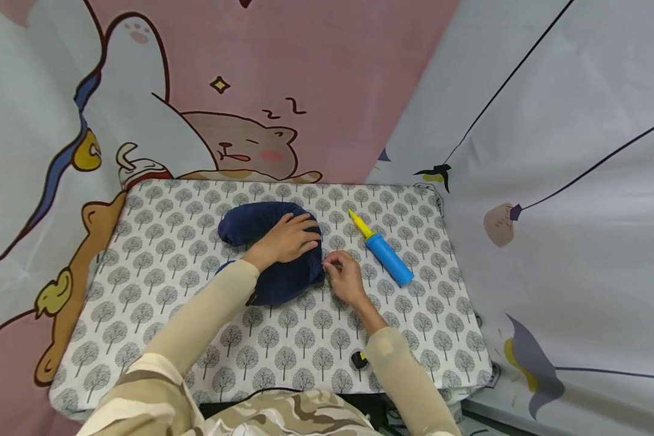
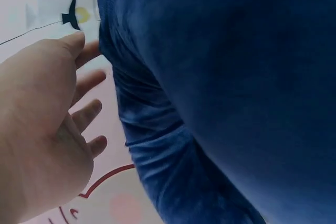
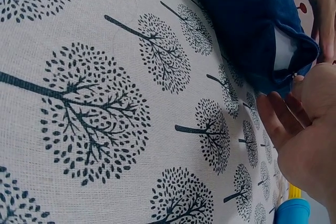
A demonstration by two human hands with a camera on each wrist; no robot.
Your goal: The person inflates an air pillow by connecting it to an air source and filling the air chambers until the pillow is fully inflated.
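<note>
A navy U-shaped neck pillow [image 1: 283, 281] lies on the table, its open side toward the left. My left hand [image 1: 290, 239] rests on the curved middle with fingers spread. Close to the pillow's right edge, my right hand [image 1: 344, 277] has thumb and fingertips drawn together. In the right wrist view the cover gapes there, and a white lining [image 3: 284, 48] shows inside. The right thumb and forefinger pinch the corner of this opening, at a tiny pale piece like a zipper pull [image 3: 294, 75].
A blue hand air pump [image 1: 389, 260] with a yellow nozzle lies right of the right hand. A small black and yellow object [image 1: 359, 360] sits near the front edge, beside the right forearm. The tablecloth [image 1: 158, 254] has a tree print; printed curtains [image 1: 327, 79] hang around the table.
</note>
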